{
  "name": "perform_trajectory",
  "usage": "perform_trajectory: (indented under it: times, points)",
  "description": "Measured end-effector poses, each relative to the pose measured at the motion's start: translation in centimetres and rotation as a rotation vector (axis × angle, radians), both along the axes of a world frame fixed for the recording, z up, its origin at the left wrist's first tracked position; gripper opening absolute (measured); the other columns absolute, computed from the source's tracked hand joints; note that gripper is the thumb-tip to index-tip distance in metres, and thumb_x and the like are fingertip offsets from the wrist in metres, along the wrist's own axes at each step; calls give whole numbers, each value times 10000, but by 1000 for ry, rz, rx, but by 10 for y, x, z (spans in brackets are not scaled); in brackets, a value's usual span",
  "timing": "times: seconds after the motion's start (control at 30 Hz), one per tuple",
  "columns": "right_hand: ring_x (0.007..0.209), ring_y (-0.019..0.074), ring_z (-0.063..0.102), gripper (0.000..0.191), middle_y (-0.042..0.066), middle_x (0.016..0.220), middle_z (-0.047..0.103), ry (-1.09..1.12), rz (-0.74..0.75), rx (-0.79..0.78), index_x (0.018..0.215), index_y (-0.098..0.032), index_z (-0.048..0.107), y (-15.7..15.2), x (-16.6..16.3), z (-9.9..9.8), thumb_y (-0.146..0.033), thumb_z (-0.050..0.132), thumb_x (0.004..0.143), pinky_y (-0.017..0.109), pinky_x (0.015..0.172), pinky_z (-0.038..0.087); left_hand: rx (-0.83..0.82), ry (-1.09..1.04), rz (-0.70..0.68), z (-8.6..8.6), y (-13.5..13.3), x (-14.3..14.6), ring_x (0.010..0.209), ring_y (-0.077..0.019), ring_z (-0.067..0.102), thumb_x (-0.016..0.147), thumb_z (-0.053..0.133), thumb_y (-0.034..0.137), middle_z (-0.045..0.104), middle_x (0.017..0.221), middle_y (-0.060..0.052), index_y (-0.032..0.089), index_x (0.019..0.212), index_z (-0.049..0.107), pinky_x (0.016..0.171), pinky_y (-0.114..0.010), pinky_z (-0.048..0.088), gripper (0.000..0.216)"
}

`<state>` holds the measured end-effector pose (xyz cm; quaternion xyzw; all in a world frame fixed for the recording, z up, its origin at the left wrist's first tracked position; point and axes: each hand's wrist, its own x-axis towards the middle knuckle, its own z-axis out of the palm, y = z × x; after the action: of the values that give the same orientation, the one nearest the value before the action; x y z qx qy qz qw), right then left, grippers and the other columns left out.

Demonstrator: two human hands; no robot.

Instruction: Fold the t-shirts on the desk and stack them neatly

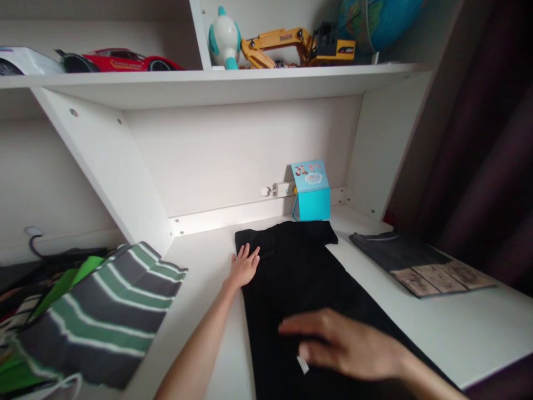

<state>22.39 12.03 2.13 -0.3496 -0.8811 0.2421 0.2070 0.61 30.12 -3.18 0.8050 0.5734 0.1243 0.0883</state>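
Observation:
A black T-shirt [300, 283] lies spread lengthwise on the white desk, its short sleeves at the far end. My left hand [245, 268] rests on the far left sleeve with its fingers spread, so it is open. Over the lower part of the shirt is my right hand [339, 341], slightly blurred, with fingers stretched out and thumb apart. A small white tag [302, 364] shows on the black cloth just below the right thumb. Whether the right hand touches the cloth I cannot tell.
On the right lies a folded dark grey garment with a printed panel [437, 275]. A striped green and grey garment [112, 305] is at the left, beside other clothes and a hanger [35, 244]. A blue desk calendar [313, 200] stands behind the shirt. Toys fill the shelf [250, 83] above.

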Motion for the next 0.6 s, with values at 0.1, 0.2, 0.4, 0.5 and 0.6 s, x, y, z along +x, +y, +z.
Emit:
perform_trajectory:
  times: [0.1, 0.2, 0.4, 0.5, 0.6]
  points:
    - [1072, 204, 558, 362, 49, 1184, 595, -169, -651, -52, 1208, -221, 551, 72, 55, 37, -300, 453, 869, 295, 919, 427, 21, 7, -6, -2, 1, -1, 1358, -273, 122, 919, 228, 452, 195, 1480, -55, 329, 1361, 331, 1037, -552, 147, 470]
    - [1130, 318, 491, 418, 233, 1187, 541, -240, -990, -104, 1216, -18, 501, 138, 95, 26, -242, 441, 867, 423, 928, 383, 53, 5, -13, -5, 1, -2, 1355, -279, 140, 913, 225, 476, 202, 1477, -67, 321, 1370, 317, 1036, -551, 157, 491]
    - [955, 196, 570, 336, 107, 1085, 567, -233, -1228, -336, 1105, -95, 541, 183, 125, -19, -346, 491, 887, 374, 802, 476, 65, 25, -16, -6, 1, -4, 1354, -269, 149, 910, 193, 494, 204, 1473, -97, 279, 1395, 269, 1038, -547, 154, 536]
    - [921, 173, 571, 307, 79, 1084, 559, -178, -1240, -398, 1106, -120, 537, 190, 127, -25, -331, 502, 886, 354, 778, 489, 63, 27, -17, -7, 1, -4, 1355, -270, 143, 908, 183, 498, 195, 1475, -99, 277, 1395, 270, 1037, -551, 153, 541]
    - [894, 169, 578, 312, 75, 1069, 565, -104, -1240, -401, 1104, -122, 536, 197, 128, -23, -326, 534, 868, 348, 755, 499, 60, 19, -20, -7, 2, -4, 1355, -275, 143, 907, 184, 500, 197, 1475, -101, 275, 1393, 274, 1038, -551, 150, 543]
